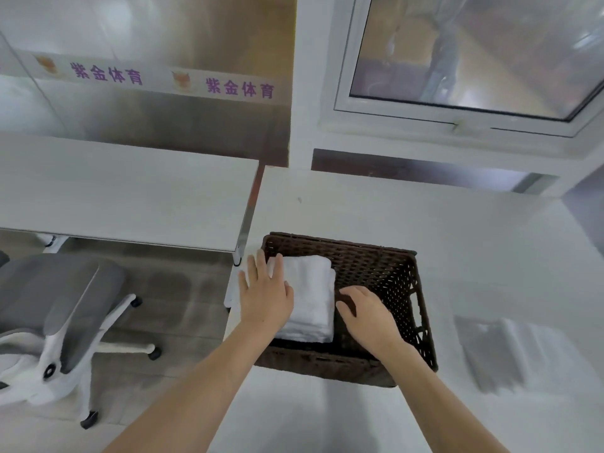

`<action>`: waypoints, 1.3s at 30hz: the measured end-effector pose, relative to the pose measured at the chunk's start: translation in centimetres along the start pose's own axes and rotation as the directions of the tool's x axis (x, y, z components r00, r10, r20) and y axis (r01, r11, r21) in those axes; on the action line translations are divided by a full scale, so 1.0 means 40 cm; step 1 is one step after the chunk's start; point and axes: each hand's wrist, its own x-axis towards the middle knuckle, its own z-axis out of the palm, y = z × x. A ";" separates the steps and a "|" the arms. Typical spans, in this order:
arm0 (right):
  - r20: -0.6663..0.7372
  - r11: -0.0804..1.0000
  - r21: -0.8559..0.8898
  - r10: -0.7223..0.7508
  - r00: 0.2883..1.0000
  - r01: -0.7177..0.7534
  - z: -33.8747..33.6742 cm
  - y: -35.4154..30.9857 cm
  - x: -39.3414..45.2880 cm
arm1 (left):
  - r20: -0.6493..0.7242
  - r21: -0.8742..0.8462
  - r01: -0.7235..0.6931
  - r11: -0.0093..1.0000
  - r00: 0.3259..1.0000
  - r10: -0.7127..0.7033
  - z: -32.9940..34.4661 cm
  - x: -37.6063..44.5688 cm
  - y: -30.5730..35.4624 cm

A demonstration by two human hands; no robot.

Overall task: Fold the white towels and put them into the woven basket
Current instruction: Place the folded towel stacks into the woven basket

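Note:
A dark brown woven basket (pixel 395 276) stands on the white table. A folded white towel (pixel 310 295) lies in the basket's left half. My left hand (pixel 264 292) rests flat on the towel's left side, fingers spread, over the basket's left rim. My right hand (pixel 366 312) is inside the basket just right of the towel, fingers curled down at the towel's right edge. On the table to the right of the basket lies another white towel (pixel 503 351), blurred.
The white table (pixel 425 210) runs to a wall with a window behind it. A second white table (pixel 130 191) stands to the left across a narrow gap. A grey and white office chair (pixel 55 308) sits on the floor at lower left.

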 end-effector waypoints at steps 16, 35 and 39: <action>-0.516 0.962 -0.222 0.021 0.856 -0.158 -0.336 0.373 -0.361 | -0.081 -0.067 -0.548 0.834 0.836 0.543 0.058 -0.247 0.601; -0.110 0.926 0.013 0.377 0.919 -0.378 -0.501 1.148 -0.378 | 0.380 -0.351 0.003 0.936 0.914 0.139 0.535 -0.288 1.229; 0.058 0.867 0.137 0.476 0.877 -0.480 -0.482 1.203 -0.330 | 0.524 -0.529 0.299 0.794 0.851 0.028 0.603 -0.251 1.248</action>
